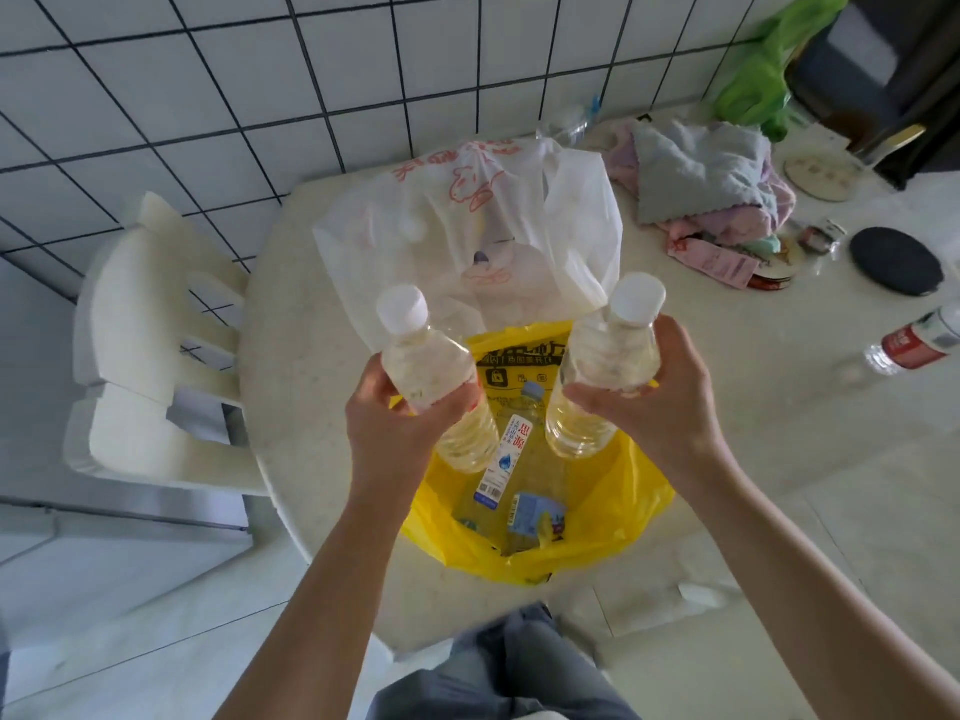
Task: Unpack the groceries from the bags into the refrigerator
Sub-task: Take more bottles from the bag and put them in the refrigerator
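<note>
My left hand [387,423] grips a clear bottle [431,371] with a white cap and pale yellowish liquid. My right hand [670,402] grips a second bottle of the same kind [602,366]. Both bottles hang above an open yellow bag [623,511] on the table. Inside the bag lie a labelled water bottle [511,449] and another bottle with a blue label [535,517]. Behind it stands a white plastic bag [467,226] with red print. The refrigerator is not in view.
The pale table [779,459] also carries a heap of cloths [706,184], a dark round disc [896,259], a red-labelled bottle lying flat [914,345] and a green bag [763,80]. A white plastic chair [150,345] stands left against the tiled wall.
</note>
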`<action>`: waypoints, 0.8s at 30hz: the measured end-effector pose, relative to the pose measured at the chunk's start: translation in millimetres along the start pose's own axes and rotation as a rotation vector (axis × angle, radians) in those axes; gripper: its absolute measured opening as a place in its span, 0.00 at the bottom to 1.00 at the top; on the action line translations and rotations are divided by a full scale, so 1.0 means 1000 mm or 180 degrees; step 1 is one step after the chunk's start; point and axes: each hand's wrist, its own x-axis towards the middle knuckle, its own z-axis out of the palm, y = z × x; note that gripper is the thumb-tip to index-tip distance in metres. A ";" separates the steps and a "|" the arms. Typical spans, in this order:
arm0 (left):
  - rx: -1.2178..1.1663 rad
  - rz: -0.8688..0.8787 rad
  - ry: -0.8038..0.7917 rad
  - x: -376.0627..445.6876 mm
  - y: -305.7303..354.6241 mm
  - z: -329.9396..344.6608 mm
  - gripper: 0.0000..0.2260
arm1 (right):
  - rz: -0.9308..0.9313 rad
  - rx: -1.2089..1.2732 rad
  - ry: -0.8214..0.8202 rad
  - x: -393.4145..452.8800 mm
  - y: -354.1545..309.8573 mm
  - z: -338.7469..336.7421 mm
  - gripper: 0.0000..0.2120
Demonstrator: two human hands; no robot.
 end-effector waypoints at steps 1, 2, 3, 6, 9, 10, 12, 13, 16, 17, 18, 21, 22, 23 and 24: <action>-0.0119 -0.0031 -0.0030 -0.005 0.005 -0.004 0.26 | 0.0040 0.0111 -0.0028 -0.007 -0.006 0.001 0.35; -0.0247 -0.0072 -0.0043 -0.011 0.009 -0.007 0.28 | 0.0097 0.0270 -0.0093 -0.015 -0.011 0.001 0.35; -0.0345 -0.0115 -0.0027 -0.017 0.012 -0.011 0.29 | 0.0156 0.0480 -0.0194 -0.023 -0.016 0.001 0.35; -0.0461 -0.0231 0.0048 -0.038 0.013 -0.022 0.28 | 0.0350 0.0992 -0.0464 -0.046 -0.025 -0.001 0.33; -0.0414 -0.0356 0.0046 -0.061 0.009 -0.030 0.26 | 0.0478 0.1045 -0.0675 -0.068 -0.027 0.000 0.31; -0.0394 -0.0392 0.0069 -0.070 0.006 -0.032 0.25 | 0.0485 0.0988 -0.0735 -0.075 -0.027 0.001 0.30; -0.0295 -0.0414 0.0160 -0.089 0.002 -0.036 0.23 | 0.0470 0.0904 -0.0839 -0.090 -0.026 0.000 0.30; -0.0241 -0.0430 0.0221 -0.101 -0.001 -0.038 0.23 | 0.0436 0.0851 -0.0886 -0.098 -0.025 0.000 0.31; -0.0204 -0.0509 0.0362 -0.138 -0.006 -0.042 0.26 | 0.0353 0.0687 -0.1051 -0.122 -0.018 -0.005 0.33; -0.0215 -0.0536 0.0420 -0.151 -0.007 -0.043 0.27 | 0.0344 0.0665 -0.1115 -0.131 -0.016 -0.007 0.32; -0.0214 -0.0581 0.0490 -0.165 -0.008 -0.044 0.26 | 0.0326 0.0614 -0.1178 -0.139 -0.013 -0.009 0.31; -0.0180 -0.0663 0.0701 -0.211 -0.013 -0.048 0.20 | 0.0236 0.0327 -0.1365 -0.168 -0.005 -0.017 0.32; -0.0128 -0.0668 0.0764 -0.226 -0.016 -0.049 0.19 | 0.0197 0.0275 -0.1449 -0.178 -0.002 -0.019 0.32; -0.0073 -0.0700 0.0855 -0.245 -0.018 -0.052 0.20 | 0.0174 0.0228 -0.1554 -0.190 0.001 -0.021 0.31; -0.0033 -0.0738 0.0919 -0.259 -0.021 -0.054 0.20 | 0.0173 0.0212 -0.1636 -0.199 0.004 -0.024 0.29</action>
